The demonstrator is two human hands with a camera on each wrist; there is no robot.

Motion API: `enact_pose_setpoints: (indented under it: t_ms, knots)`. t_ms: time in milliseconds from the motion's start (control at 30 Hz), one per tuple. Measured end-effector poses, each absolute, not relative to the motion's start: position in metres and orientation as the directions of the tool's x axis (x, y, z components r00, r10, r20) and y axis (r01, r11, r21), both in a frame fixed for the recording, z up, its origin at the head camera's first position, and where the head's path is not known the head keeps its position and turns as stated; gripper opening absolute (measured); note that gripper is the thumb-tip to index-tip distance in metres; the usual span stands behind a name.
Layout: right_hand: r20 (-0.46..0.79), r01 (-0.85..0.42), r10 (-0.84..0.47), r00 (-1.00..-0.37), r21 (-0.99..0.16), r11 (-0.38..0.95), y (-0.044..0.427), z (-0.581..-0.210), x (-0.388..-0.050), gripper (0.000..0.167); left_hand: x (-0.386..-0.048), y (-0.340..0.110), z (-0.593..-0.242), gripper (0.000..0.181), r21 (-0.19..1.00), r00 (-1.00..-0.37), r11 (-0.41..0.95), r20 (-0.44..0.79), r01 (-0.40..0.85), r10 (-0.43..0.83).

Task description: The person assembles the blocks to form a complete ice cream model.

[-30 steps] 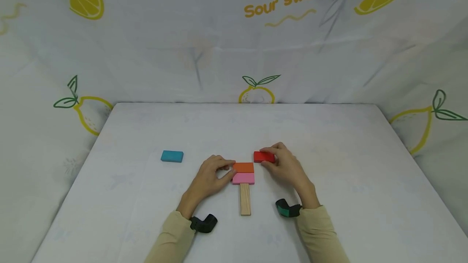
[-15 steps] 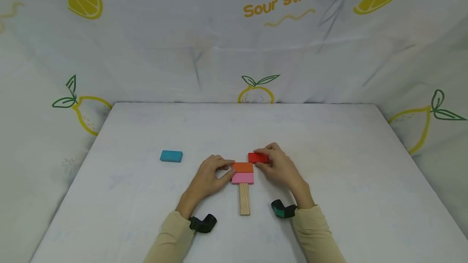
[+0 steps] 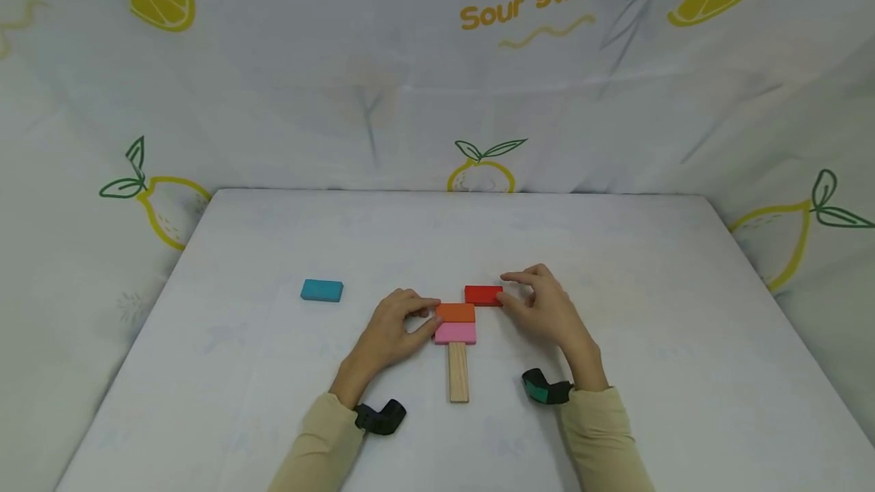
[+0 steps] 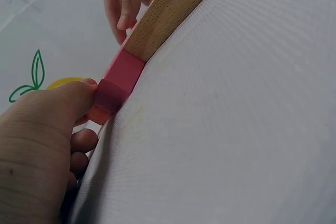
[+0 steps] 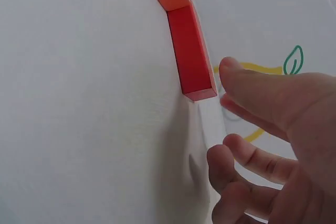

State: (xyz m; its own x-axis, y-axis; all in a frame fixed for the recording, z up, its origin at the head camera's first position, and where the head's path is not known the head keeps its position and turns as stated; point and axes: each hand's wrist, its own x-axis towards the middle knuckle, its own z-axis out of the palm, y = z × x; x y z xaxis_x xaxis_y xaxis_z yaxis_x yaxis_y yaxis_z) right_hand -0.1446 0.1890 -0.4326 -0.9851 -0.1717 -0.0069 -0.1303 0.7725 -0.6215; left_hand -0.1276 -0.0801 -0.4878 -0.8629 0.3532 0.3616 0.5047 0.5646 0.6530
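In the head view, my left hand [image 3: 391, 331] holds the left end of an orange block [image 3: 456, 313] between thumb and index finger. Against the orange block's near side lies a pink block [image 3: 455, 333]. A plain wooden block [image 3: 459, 373] runs from the pink one towards me. The red block [image 3: 483, 295] sits behind and to the right, its near-left part meeting the orange block's far-right corner. My right hand [image 3: 547, 306] is at the red block's right end, thumb and fingers spread apart. The right wrist view shows a gap between this hand [image 5: 273, 140] and the red block [image 5: 191, 51].
A teal block [image 3: 322, 291] lies alone to the left on the white-covered table [image 3: 205, 370]. Behind the table hangs a white cloth [image 3: 307, 59] printed with lemons. Each wrist carries a black camera mount [image 3: 380, 417].
My right hand slid the red block left to the orange block's corner, then let go and drew back to the right. My left hand stayed in place.
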Motion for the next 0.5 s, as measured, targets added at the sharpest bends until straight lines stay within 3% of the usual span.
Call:
enact_pose_setpoints:
  t_ms: [500]
  knots:
    - [-0.027, -0.129, -0.187, -0.982, -0.632, 0.764, 0.1818, -0.4400, -0.1471, 0.031, -0.1277, -0.0805, -0.4878, 0.024, 0.654, -0.868, 0.571, 0.350, 0.496, 0.353]
